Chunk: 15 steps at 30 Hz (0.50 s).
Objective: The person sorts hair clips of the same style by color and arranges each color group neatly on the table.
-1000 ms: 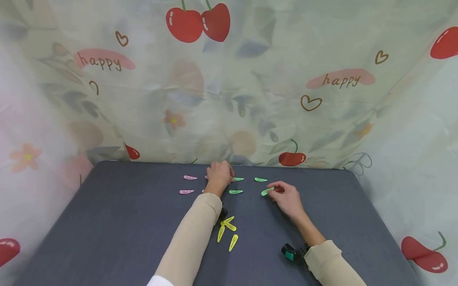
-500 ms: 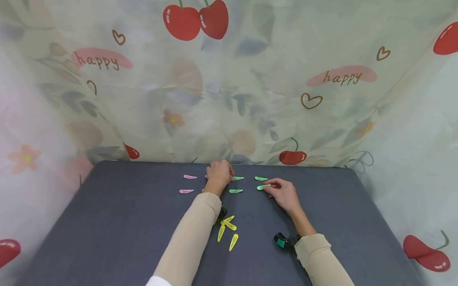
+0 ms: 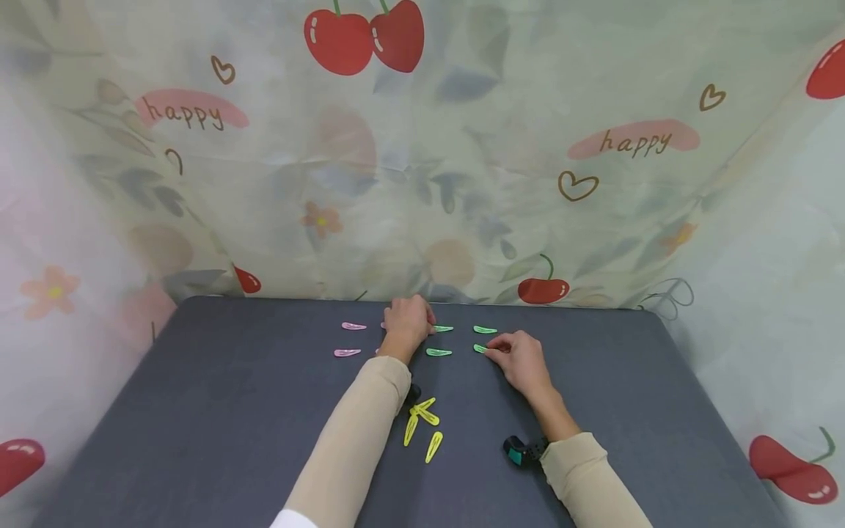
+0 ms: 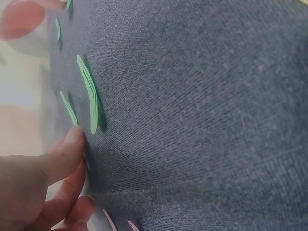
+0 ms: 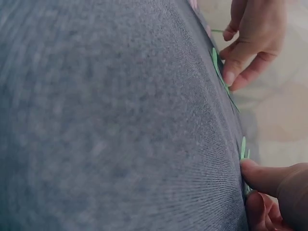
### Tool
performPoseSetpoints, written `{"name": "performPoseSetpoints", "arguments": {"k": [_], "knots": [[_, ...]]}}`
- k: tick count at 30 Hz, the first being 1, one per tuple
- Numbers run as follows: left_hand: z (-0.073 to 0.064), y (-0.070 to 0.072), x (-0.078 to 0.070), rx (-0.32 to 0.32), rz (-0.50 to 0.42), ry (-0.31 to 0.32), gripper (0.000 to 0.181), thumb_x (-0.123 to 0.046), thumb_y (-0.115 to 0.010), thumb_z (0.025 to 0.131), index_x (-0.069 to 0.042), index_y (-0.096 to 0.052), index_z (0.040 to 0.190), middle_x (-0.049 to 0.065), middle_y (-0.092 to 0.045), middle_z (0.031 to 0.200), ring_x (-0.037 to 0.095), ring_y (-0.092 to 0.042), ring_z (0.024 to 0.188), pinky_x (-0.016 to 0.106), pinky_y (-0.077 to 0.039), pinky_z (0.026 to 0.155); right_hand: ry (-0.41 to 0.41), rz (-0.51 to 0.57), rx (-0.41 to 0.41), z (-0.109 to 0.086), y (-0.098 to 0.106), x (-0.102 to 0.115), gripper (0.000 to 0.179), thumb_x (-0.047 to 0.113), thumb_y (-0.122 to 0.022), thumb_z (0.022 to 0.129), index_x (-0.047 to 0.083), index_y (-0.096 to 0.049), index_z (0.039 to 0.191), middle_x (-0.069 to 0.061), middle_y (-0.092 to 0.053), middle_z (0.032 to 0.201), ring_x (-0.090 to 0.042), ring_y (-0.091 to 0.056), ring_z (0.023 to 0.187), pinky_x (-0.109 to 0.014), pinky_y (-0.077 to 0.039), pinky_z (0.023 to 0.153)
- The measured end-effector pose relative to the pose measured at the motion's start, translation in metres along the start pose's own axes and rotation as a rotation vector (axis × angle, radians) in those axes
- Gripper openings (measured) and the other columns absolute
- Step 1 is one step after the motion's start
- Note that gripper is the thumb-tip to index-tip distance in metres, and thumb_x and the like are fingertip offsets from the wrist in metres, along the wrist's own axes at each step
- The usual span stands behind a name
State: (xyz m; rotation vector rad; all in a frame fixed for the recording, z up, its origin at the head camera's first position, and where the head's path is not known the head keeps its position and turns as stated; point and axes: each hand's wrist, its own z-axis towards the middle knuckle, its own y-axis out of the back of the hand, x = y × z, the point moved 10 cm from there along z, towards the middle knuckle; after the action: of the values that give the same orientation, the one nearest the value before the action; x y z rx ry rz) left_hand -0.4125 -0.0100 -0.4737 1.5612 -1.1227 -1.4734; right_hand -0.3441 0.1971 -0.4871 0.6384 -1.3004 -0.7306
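At the far side of the table my left hand (image 3: pixel 407 323) pinches the near end of a green snap hair clip (image 3: pixel 444 329) lying on the cloth; in the left wrist view its thumb meets the clip's tip (image 4: pixel 70 108). My right hand (image 3: pixel 524 363) grips another green hair clip (image 3: pixel 480 348) by its right end, low at the table surface. Between the hands lie two more green clips, one at the back (image 3: pixel 485 330) and one nearer (image 3: pixel 439 353). To the left are pink hair clips (image 3: pixel 346 353), some partly hidden behind my left hand and wrist.
Several yellow hair clips (image 3: pixel 429 418) lie loosely grouped in front of the green ones, beside my left forearm. A dark grey cloth (image 3: pixel 231 411) covers the table. Behind it hangs a printed curtain (image 3: pixel 396 183) with cherries and lettering.
My right hand has moved slightly left with its green clip, which now lies more level, below the back right green clip. My left hand has stayed in place.
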Motion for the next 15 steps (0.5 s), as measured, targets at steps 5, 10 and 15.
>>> {"name": "performPoseSetpoints", "arguments": {"k": [5,10,15], "knots": [[-0.0016,0.0022,-0.0015,-0.006,0.012,-0.003,0.005,-0.023,-0.085,0.084,-0.023,-0.08,0.087,0.004,-0.074,0.111,0.031,-0.058,0.12,0.051,-0.045,0.102,0.013,-0.02,0.003,-0.0004,0.0003,0.0006,0.008,0.017,-0.08,0.089,0.012,-0.081,0.095,-0.007,-0.067,0.092,-0.024,-0.064,0.089,-0.039,-0.053,0.078],[-0.0013,0.0009,-0.0022,-0.001,0.015,-0.007,0.005,-0.022,-0.084,0.085,-0.023,-0.079,0.086,0.005,-0.074,0.111,0.031,-0.058,0.119,0.051,-0.045,0.101,0.036,-0.025,-0.002,0.0005,0.0002,-0.0025,0.007,0.016,-0.079,0.089,0.013,-0.081,0.095,-0.006,-0.065,0.089,-0.021,-0.06,0.084,-0.035,-0.05,0.075],[-0.002,0.001,-0.0043,-0.007,0.028,-0.012,0.004,-0.023,-0.084,0.085,-0.023,-0.08,0.086,0.005,-0.074,0.109,0.031,-0.058,0.118,0.05,-0.045,0.1,0.053,-0.025,-0.002,0.0014,-0.0001,-0.0049,0.006,0.015,-0.078,0.089,0.013,-0.081,0.094,-0.006,-0.065,0.088,-0.02,-0.06,0.082,-0.033,-0.048,0.074]]}}
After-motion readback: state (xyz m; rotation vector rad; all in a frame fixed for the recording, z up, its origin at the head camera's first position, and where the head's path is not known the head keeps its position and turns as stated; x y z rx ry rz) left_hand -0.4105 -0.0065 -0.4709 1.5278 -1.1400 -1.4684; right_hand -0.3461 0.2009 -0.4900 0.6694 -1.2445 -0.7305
